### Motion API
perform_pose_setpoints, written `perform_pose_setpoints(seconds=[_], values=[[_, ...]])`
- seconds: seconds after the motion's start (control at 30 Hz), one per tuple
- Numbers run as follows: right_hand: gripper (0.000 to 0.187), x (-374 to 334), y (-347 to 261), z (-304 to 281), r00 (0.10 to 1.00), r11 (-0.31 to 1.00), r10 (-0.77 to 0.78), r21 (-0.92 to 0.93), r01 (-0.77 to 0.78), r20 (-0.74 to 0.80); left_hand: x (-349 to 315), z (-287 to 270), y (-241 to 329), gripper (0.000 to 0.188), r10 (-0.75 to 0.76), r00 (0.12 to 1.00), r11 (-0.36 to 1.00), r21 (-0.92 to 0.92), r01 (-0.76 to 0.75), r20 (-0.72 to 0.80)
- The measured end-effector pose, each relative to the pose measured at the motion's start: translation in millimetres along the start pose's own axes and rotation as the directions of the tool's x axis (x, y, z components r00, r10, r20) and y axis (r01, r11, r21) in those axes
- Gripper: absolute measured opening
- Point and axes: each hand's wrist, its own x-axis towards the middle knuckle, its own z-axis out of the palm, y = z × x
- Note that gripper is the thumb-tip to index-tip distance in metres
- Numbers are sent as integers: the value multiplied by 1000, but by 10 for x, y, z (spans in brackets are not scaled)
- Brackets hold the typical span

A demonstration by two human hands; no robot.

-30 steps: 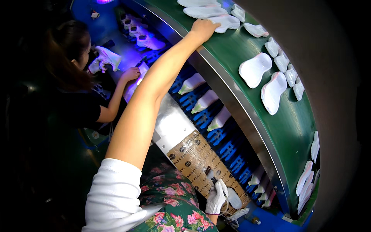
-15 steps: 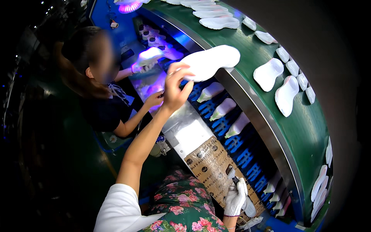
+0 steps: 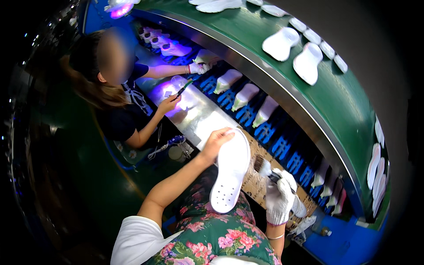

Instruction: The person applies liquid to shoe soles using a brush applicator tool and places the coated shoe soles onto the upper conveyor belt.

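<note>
My bare left hand (image 3: 219, 144) pinches a white shoe sole (image 3: 231, 170) near its upper end. The sole hangs upright in front of me, with a cluster of small holes in its lower part. My right hand (image 3: 281, 194), in a white knit glove, is closed around the handle of a brush (image 3: 262, 167) with dark bristles. The bristles point up and left, close to the sole but apart from it. Below them lies a brown-paper-covered work surface (image 3: 252, 189), partly hidden by the sole and my hand.
A green conveyor belt (image 3: 335, 106) carries several white soles. Below it, shoe uppers (image 3: 245, 96) stand in a row on blue holders (image 3: 281, 146). At left, a co-worker (image 3: 128, 92) holds a slim dark tool (image 3: 182, 89) and touches an upper with a gloved hand. A bottle (image 3: 324, 230) lies at lower right.
My left hand has come down from beside the conveyor with the sole, which now hangs upright. My right hand has risen slightly with the brush. The co-worker's gloved hand has moved to the row of uppers.
</note>
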Motion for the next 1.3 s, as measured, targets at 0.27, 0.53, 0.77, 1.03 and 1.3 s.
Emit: perform_pose_setpoints(seconds=[0.27, 0.53, 0.77, 1.03, 1.3], values=[[23, 1, -39, 91, 981, 935, -161, -303, 186, 104, -575, 295, -818, 83, -468, 779, 743, -292, 602, 416], [20, -41, -264, 162, 960, 762, -248, -586, 276, 131, -440, 564, -627, 115, -307, 693, 683, -357, 638, 652], [24, 74, -329, 193, 714, 229, -519, -728, 646, 471, -496, 993, -472, 115, -377, 853, 810, -318, 493, 361], [30, -31, -302, 268, 576, -201, -471, -718, 667, 668, -580, 967, -673, 100, -270, 869, 936, -99, 338, 414], [22, -89, -251, 252, 704, 193, -540, -746, 637, 462, -583, 826, -649, 101, -121, 838, 768, -485, 419, 532]])
